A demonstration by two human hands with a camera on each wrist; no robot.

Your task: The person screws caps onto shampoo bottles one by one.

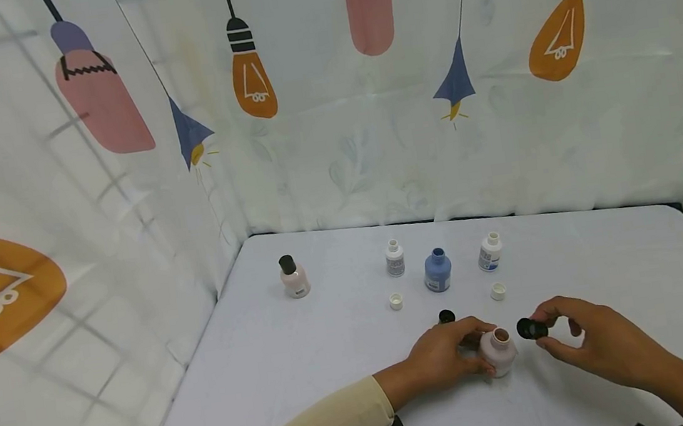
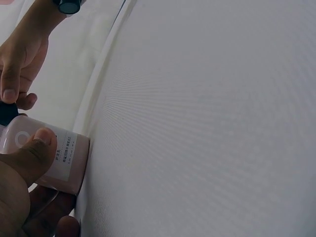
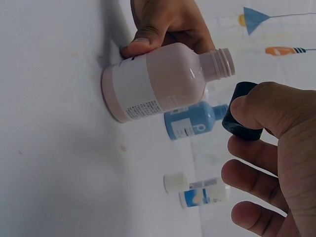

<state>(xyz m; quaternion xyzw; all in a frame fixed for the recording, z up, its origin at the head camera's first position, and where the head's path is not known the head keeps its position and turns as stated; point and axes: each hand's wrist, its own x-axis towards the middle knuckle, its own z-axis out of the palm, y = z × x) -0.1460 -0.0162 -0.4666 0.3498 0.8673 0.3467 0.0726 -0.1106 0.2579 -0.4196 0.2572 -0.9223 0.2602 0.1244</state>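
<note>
A pale pink bottle (image 1: 499,356) stands open-mouthed on the white table, gripped around its side by my left hand (image 1: 441,358). Its threaded neck shows bare in the right wrist view, with a white label on the bottle body (image 3: 136,86). Between thumb and fingers, my right hand (image 1: 604,340) pinches a black cap (image 1: 533,329), held just apart from the bottle's neck. Another black cap (image 1: 446,316) lies partly hidden behind my left hand. In the left wrist view, my left thumb (image 2: 37,153) presses across the bottle's label.
Farther back stand an uncapped blue bottle (image 1: 438,272) and two uncapped small white bottles (image 1: 395,261) (image 1: 490,253). Two white caps (image 1: 395,301) (image 1: 498,291) lie in front of them. At the back left is a pale pink bottle with a black cap (image 1: 294,280). A patterned curtain (image 1: 334,156) hangs behind.
</note>
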